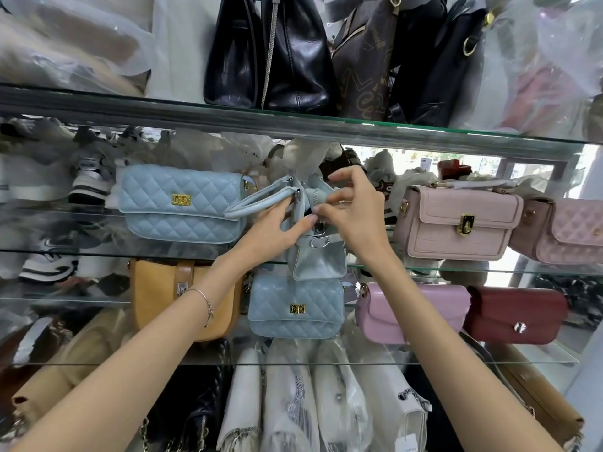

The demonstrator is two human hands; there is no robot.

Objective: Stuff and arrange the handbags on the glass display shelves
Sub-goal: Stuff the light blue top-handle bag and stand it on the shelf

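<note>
On the middle glass shelf (408, 268), between the quilted blue bag (182, 203) and the pale pink bag (456, 220), the small pale blue handbag (321, 262) is standing upright near the front edge. I am watching both hands working at its mouth.

I am judging this bag as light and soft. Its smooth leather-like skin is creasing under the fingers, so it will likely sag until it is filled, and it may slide on the glass. I would take hold at the top rim beside the handle (257, 199) anchors, not by the silver clasp (318, 241), and I would set it down gently because the shelf is glass.

The left hand (277, 226) is reaching in from the lower left, with a thin bracelet (205, 301) on the wrist. It is gripping the bag's upper left side beneath the handle, and the thumb is pressing on the front.

The right hand (355, 210) is pinching the top edge between thumb and forefinger, and its other fingers are lifting clear and fanning out.

White paper (303, 158) is showing above the mouth. I cannot tell whether it is inside the bag or behind it.
</note>
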